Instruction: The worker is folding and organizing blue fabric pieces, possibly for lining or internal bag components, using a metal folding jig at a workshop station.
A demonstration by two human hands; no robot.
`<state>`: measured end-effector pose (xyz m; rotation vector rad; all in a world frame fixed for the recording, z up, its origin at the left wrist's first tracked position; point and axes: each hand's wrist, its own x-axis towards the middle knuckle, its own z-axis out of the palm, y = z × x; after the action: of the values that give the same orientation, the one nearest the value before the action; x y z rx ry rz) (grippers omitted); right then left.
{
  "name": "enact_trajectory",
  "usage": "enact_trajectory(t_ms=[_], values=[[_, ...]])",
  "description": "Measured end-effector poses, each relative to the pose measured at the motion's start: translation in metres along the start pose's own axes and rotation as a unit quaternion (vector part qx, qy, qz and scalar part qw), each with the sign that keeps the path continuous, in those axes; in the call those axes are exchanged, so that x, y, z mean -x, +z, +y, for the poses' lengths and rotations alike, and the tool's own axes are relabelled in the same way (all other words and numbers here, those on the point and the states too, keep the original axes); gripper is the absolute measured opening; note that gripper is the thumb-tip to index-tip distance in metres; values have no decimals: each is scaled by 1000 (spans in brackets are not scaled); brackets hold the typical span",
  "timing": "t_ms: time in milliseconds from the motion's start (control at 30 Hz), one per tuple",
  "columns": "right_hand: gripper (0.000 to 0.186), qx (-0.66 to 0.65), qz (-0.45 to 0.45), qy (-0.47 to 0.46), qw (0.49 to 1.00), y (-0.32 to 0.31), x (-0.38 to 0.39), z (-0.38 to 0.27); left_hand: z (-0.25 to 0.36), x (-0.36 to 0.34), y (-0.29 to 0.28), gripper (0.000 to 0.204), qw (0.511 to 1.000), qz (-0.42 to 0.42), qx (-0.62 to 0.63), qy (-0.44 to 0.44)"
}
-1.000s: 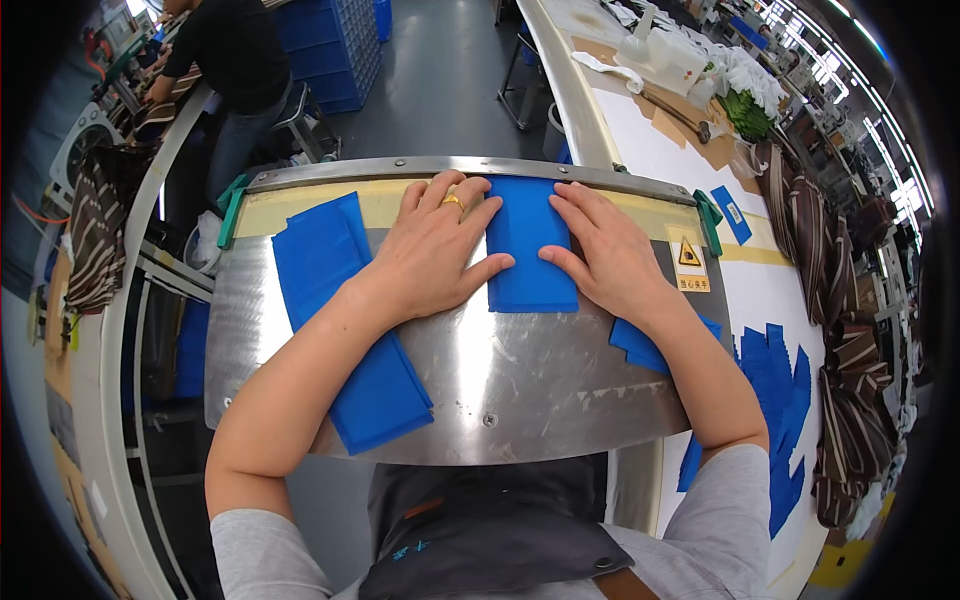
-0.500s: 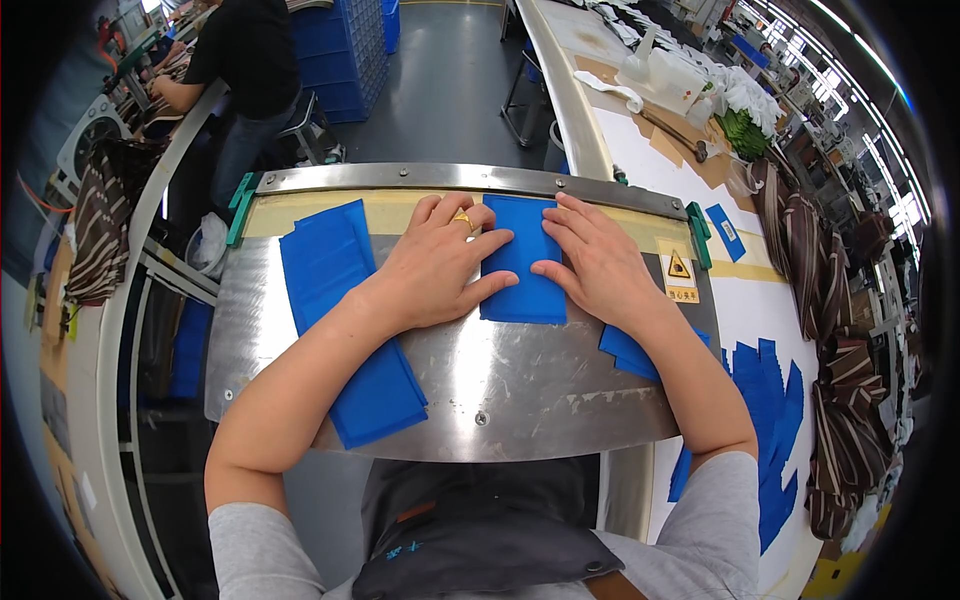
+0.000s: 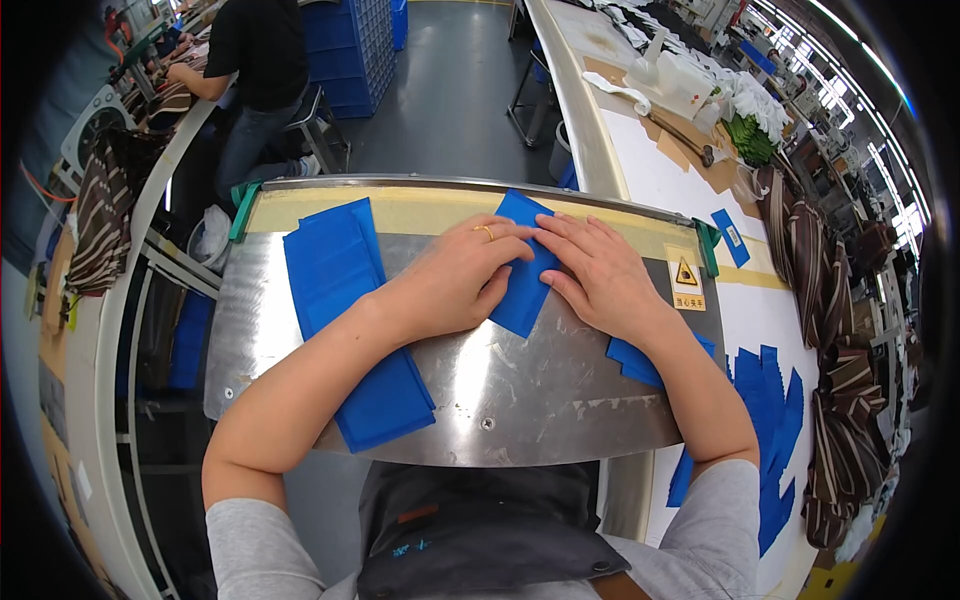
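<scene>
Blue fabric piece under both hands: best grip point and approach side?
Judging by its pose, take the blue fabric piece by its far corner near the tan strip, coming from the far side. That corner pokes out past the left hand and right hand; the rest lies flat on the steel plate.

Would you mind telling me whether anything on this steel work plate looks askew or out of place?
The small blue fabric piece under both hands lies tilted, one corner poking over the plate's yellow strip. The long blue stack at left overhangs the steel plate's near edge.
</scene>
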<state>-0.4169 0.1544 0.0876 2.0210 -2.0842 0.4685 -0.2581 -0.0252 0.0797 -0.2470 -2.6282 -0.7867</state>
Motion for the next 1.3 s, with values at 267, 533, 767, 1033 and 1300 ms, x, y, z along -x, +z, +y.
enact_trajectory(t_ms=[267,533,767,1033,1300], values=[[38,51,-13,66,996,0,3,6,5,1,0,64,970,-42,-221,-95],[44,52,-19,89,994,2,3,9,-1,5,10,68,969,-12,-229,-92],[49,44,-21,92,995,7,3,4,-4,5,9,70,967,-17,-229,-112],[49,60,-5,93,994,7,3,6,-1,4,7,71,967,-24,-229,-113],[48,42,10,93,995,3,0,1,-4,4,9,69,973,-1,-208,-95]])
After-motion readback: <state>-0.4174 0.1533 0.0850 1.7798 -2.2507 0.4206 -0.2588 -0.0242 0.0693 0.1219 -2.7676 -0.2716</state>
